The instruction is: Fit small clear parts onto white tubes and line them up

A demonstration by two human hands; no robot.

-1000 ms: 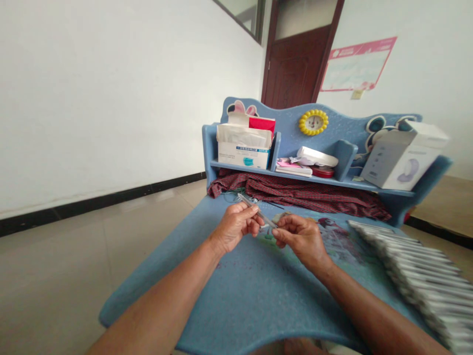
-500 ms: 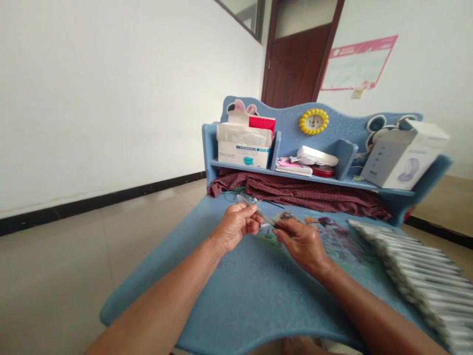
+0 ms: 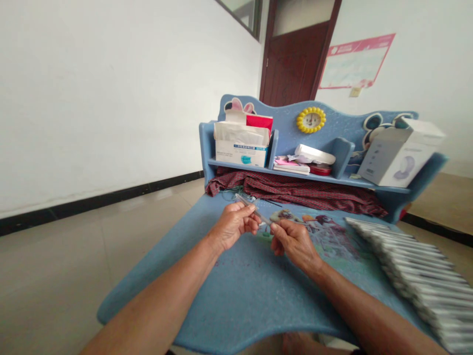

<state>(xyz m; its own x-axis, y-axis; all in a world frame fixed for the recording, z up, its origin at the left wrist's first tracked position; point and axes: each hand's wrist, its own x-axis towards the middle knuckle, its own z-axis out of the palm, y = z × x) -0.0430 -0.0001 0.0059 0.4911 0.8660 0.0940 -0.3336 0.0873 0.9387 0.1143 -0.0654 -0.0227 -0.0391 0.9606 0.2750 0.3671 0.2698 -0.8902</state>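
Observation:
Over the blue child's desk (image 3: 236,291), both of my hands meet on a thin clear pen-like tube (image 3: 247,202). My left hand (image 3: 232,226) pinches the tube near its middle, and its far end points away to the upper left. The near end of the tube is pinched by the closed fingers of my right hand (image 3: 293,241). A long row of similar pale tubes (image 3: 410,266) lies along the desk's right side.
A red checked cloth (image 3: 303,191) is bunched at the back of the desk under the shelf. The shelf holds a white box of masks (image 3: 240,145), papers, a red tin and a tilted white carton (image 3: 397,155). A brown door (image 3: 291,54) stands behind; tiled floor lies to the left.
My right hand has shifted slightly left and its fingers have turned on the tube's near end. The left hand keeps its pinch. The view has drifted slightly.

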